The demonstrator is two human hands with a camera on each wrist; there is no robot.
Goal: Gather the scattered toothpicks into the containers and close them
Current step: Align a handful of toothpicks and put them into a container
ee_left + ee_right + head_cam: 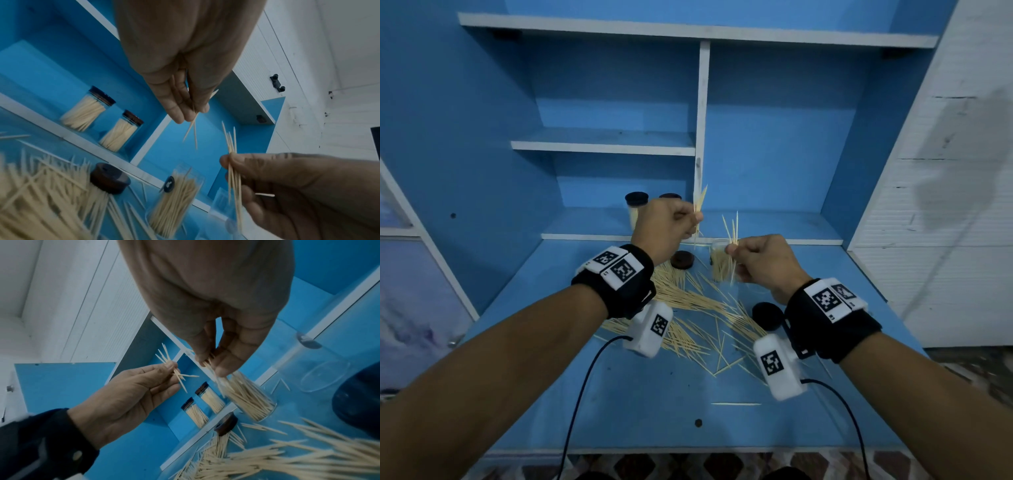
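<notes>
Both hands are raised above the blue desk (640, 394). My left hand (697, 219) pinches a few toothpicks (700, 202) that point up. My right hand (731, 248) pinches another small bundle (732, 229) just above the open clear container (720, 265), which is part full of toothpicks. In the right wrist view, the right hand's fingertips (222, 371) are at that container's (251, 399) mouth. A heap of scattered toothpicks (688, 305) lies under both wrists. A brown lid (682, 259) lies loose beside the heap and a black lid (768, 315) lies near my right wrist.
Two closed containers full of toothpicks (88, 108) (121, 133) stand on the low back shelf. An empty clear container (324, 374) sits by the black lid (357, 402). A single toothpick (736, 404) lies near the front edge. Shelf dividers rise behind.
</notes>
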